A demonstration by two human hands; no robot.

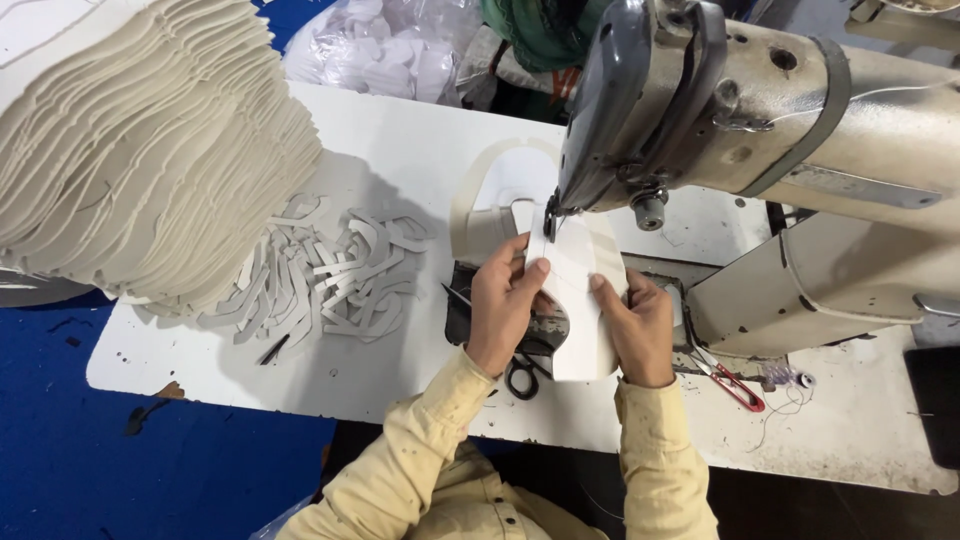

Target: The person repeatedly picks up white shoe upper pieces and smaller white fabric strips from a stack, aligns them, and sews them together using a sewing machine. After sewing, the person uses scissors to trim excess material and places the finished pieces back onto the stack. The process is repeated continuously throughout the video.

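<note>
Both hands pin the white, flat, curved fabric piece (572,300) under the needle of the cream industrial sewing machine (760,120). Left hand (505,305) at 9 o'clock and right hand (632,325) at 3 o'clock lie flat on it, fingers pressed down, nothing gripped. Looks thin, light and floppy; best guided by its edges. Black scissors (520,375) at 6 o'clock.

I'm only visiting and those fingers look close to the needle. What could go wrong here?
Left hand presses the white piece right beside the needle; a slip could likely prick a fingertip. Scissors lie partly under the piece and might snag it. The tall stack leans over the scraps and could topple.
</note>
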